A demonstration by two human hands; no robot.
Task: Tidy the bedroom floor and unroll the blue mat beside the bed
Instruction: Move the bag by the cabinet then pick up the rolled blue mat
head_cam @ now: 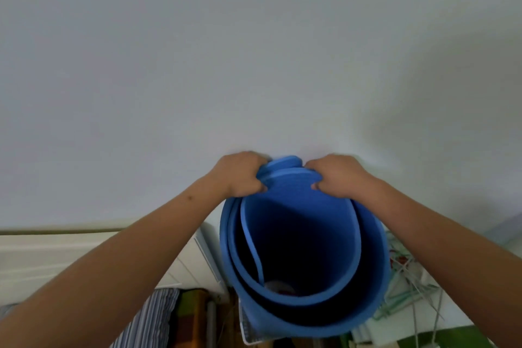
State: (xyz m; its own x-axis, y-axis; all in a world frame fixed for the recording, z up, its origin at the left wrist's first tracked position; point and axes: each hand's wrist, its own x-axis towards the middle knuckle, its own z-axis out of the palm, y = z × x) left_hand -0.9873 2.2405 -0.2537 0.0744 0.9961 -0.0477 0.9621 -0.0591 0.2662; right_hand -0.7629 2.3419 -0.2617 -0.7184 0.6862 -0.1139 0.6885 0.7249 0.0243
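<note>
Gripping the top edge of the rolled blue mat (296, 223), the left hand (240, 175) and the right hand (339, 176) are curling their fingers over its far rim, thumbs pressing the inner face. Both grips are closed on the mat, near each other, with a fold of the edge bunching between them. The mat is being held upright and loosely coiled, its open mouth facing the camera. Something small and pale is showing deep inside, too dim to name. A plain white wall (254, 51) is filling the view behind. Lower left, a white cabinet (56, 257) and a striped cloth (154, 316) are showing. At right, a tangle of hangers (409, 271) is lying just beside the roll.
</note>
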